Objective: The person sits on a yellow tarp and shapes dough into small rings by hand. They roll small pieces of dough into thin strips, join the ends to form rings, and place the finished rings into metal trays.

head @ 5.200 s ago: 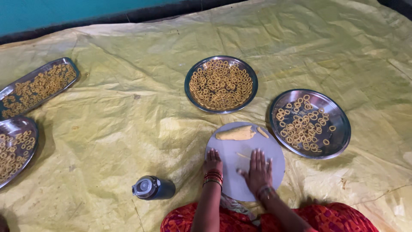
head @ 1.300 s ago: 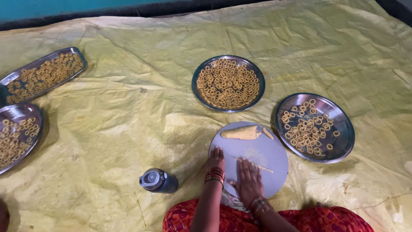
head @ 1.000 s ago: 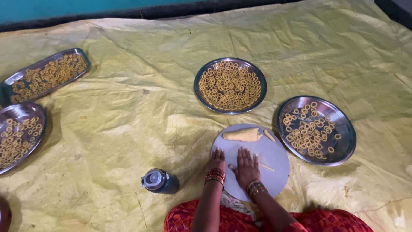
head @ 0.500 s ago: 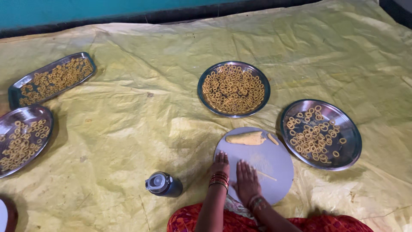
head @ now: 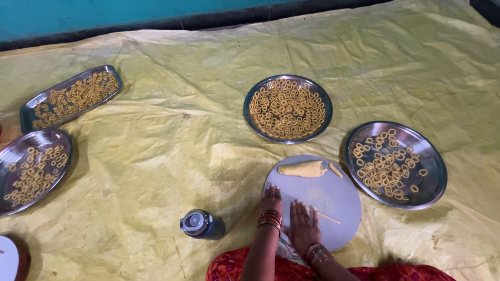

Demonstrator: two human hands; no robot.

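The step in hand looks like rolling dough into a thin strand: the right hand (head: 303,229) lies flat on the round grey board (head: 333,200), fingers (head: 302,211) straight and close together, palm down over a thin dough strand (head: 327,216) whose free end pokes out to the right. The left hand (head: 272,199) rests at the board's left edge, fingers pressed together and flat, holding nothing. A larger dough lump (head: 302,169) sits at the far side of the board with a small dough piece (head: 335,170) just beside it on the right. As a judgement, the next move calls for even, light pressure so the strand thins without breaking, before it can be curled like the rings filling the round steel plate (head: 323,99) farther off and the half-filled steel plate (head: 435,166) to the right. On the left of the yellow sheet (head: 172,156) lie a rectangular tray of rings (head: 112,73) and another round plate (head: 52,138), cut by the frame edge. A dark capped bottle (head: 202,225) lies near the left hand. The part of the strand under the palm is hidden, and a white object (head: 8,257) at the near left corner is too cut off to identify.
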